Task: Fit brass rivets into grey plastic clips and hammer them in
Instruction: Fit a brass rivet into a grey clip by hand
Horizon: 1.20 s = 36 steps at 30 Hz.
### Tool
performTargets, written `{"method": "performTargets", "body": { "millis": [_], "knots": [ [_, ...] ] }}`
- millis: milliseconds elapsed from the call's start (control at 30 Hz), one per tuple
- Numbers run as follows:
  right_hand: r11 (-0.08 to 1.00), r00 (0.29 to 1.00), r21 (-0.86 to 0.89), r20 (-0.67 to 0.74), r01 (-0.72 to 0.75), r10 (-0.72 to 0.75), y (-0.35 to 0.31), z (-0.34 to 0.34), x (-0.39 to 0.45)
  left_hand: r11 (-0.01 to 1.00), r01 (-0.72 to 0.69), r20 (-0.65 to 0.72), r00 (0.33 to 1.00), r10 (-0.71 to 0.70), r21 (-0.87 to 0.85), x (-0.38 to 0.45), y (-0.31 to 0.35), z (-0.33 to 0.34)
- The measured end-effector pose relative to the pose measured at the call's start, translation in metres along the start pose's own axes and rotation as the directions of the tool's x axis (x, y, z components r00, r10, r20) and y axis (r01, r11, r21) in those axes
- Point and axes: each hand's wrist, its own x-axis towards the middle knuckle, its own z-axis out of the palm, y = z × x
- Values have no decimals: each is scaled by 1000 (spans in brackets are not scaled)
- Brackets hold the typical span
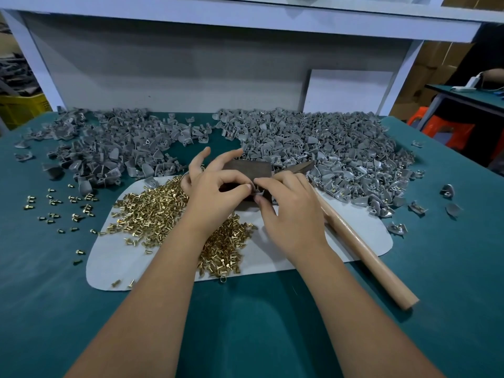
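Both bare forearms reach up from the lower frame, meeting at centre; left hand point(215, 192) and right hand point(289, 205) pinch fingertip to fingertip.

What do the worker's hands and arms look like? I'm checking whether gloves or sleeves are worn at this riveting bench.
Both are bare. The left hand and right hand wear no gloves, and no rings, watch or bands show. Both forearms are uncovered down to the bottom edge of the picture, with no sleeve in view. The fingernails look short and unpainted.

two hands point(218, 186), one hammer point(365, 249), one white mat point(272, 257), two clip heaps point(327, 148), countless rivets point(152, 211).
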Motion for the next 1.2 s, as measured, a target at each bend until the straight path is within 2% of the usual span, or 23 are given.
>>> {"method": "performTargets", "body": {
  "millis": [267,567,700,900,933,1000,1033,1100,1133,1200],
  "knots": [
    [1000,990,-4,140,-7,7,-2,0,2,1000,-10,30,999,10,-9,0,-1,1],
    [999,994,-3,97,-50,50,-3,5,1,1000,12,10,1000,-12,-20,0,-1,1],
    [988,981,85,153,-132,118,-4,7,3,999,45,-8,999,-46,-30,1,-2,1],
    [984,950,67,280,-166,141,-2,5,41,958,161,-142,970,-198,-238,8,1,-6],
    [983,955,31,242,-183,170,3,5,58,952,163,-154,966,-207,-258,9,1,-7],
    [948,945,-55,85,-313,317,19,2,93,946,166,-168,961,-218,-278,10,0,-7],
    [909,912,-93,18,-407,410,26,0,105,945,168,-174,959,-223,-282,10,-2,-7],
    [831,841,-138,-24,-539,541,30,5,111,947,165,-184,958,-220,-275,10,-4,-6],
    [822,832,-138,-16,-552,555,27,11,105,949,165,-186,958,-220,-269,10,-5,-6],
    [852,857,-103,-3,-514,516,13,24,87,950,176,-188,955,-228,-259,11,-6,-5]
  ]
}}
